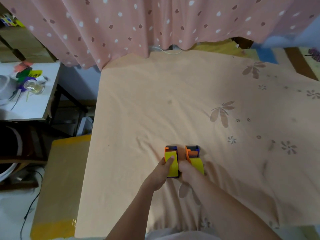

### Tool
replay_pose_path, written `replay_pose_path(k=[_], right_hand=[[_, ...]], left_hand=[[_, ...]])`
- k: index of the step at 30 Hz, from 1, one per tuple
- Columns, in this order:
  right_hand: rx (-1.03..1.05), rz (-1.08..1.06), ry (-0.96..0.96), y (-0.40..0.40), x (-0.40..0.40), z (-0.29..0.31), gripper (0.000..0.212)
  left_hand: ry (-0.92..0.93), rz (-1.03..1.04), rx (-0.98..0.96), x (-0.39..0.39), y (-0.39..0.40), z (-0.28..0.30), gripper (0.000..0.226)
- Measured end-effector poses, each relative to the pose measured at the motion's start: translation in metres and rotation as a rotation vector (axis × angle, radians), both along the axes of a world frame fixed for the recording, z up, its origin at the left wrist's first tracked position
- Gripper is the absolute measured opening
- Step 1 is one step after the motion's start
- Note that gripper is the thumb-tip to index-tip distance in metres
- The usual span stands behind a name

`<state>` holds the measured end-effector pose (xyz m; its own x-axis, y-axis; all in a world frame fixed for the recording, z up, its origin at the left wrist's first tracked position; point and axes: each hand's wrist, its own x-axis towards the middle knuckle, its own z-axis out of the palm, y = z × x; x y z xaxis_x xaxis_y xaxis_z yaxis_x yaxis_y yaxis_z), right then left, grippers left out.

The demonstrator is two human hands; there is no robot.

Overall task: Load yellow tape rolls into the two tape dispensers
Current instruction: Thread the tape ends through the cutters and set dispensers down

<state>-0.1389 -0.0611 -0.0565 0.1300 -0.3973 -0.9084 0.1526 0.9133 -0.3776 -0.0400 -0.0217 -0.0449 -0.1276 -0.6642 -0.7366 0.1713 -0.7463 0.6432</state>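
Two orange-and-blue tape dispensers stand side by side on the peach bedsheet (pixel 155 104), each with a yellow tape roll in it. My left hand (pixel 160 172) grips the left dispenser (pixel 171 161), thumb lying on top of its yellow roll. The right dispenser (pixel 193 158) is held by my right hand (pixel 187 172) from its near left side, and its yellow roll (pixel 197 164) curves down toward me. Both dispensers point away from me, cutter ends at the far side. The fingers under the dispensers are hidden.
A pink spotted curtain (pixel 138 23) hangs along the bed's far edge. Left of the bed stand a cardboard box with yellow tape (pixel 62 179) and a white side table (pixel 29 94) with a glass cup and papers. A cable runs over the floor at lower left.
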Motion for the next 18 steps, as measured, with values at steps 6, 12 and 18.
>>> replay_pose_path(k=[6, 12, 18], right_hand=[[0.096, 0.100, 0.035, -0.006, -0.006, 0.004, 0.033], [0.210, 0.144, -0.009, -0.005, -0.011, -0.004, 0.020], [0.157, 0.235, 0.004, -0.005, -0.011, 0.002, 0.025]], left_hand=[[-0.001, -0.014, 0.032, -0.004, -0.003, 0.001, 0.047], [-0.183, -0.126, 0.054, -0.005, -0.004, -0.005, 0.058], [-0.255, -0.179, 0.071, -0.005, -0.002, -0.011, 0.063]])
